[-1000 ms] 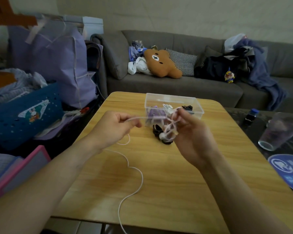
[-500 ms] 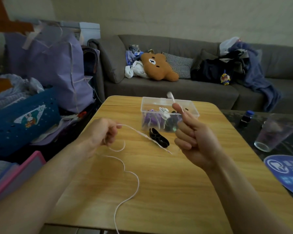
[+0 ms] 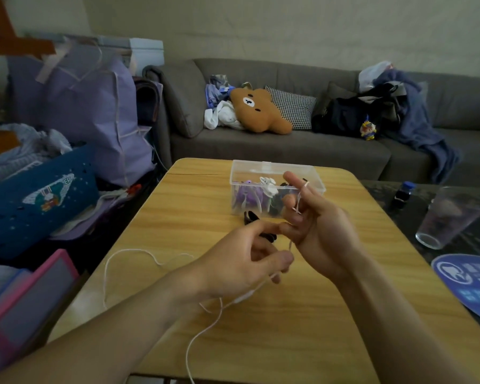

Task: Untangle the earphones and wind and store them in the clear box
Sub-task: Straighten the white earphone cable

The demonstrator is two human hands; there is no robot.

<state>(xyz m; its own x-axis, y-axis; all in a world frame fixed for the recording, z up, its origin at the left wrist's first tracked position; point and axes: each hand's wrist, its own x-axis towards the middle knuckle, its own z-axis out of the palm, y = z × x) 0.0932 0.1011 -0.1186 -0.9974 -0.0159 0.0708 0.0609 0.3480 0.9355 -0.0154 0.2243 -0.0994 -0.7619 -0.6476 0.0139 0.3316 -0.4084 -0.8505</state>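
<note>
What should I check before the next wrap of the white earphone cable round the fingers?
1. Cable end anchored on right hand: ok, the white earphone cable runs across its raised fingers.
2. Left hand feeding the cable: ok, it pinches it just below the right hand.
3. Slack free of knots: cannot tell; the loose loop on the wooden table looks open, but the cable runs off the near edge.
4. Black clip clear of the cable: cannot tell, the hands partly hide it.
5. Clear box open: ok, no lid on.
</note>
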